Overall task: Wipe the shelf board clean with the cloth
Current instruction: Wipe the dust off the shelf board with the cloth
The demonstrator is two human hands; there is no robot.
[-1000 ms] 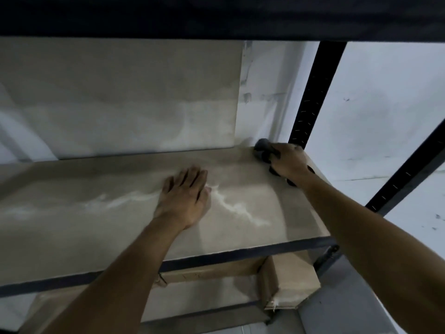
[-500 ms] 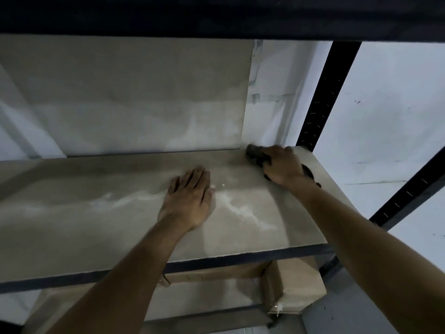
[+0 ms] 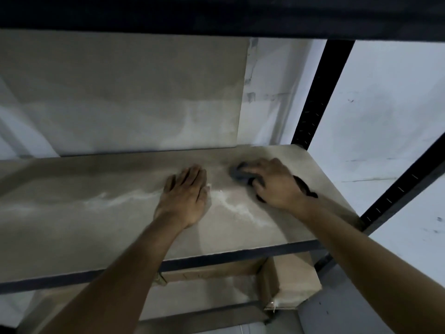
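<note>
The shelf board (image 3: 72, 213) is a dusty beige panel with pale streaks of dust running across its middle. My right hand (image 3: 274, 184) presses a dark grey cloth (image 3: 239, 174) onto the board's right part, a little in front of the back corner; the cloth pokes out past my fingers and behind my wrist. My left hand (image 3: 185, 198) lies flat on the board, fingers together, palm down, just left of the cloth and touching the dust streak.
A beige back panel (image 3: 120, 92) stands behind the board. Black slotted uprights (image 3: 320, 92) frame the right side, with a white wall beyond. A dark beam (image 3: 216, 13) hangs overhead. A cardboard box (image 3: 289, 283) sits on the lower shelf.
My right hand has dragged the cloth from the back right corner leftward and forward toward my left hand. The left hand has stayed flat in place.
</note>
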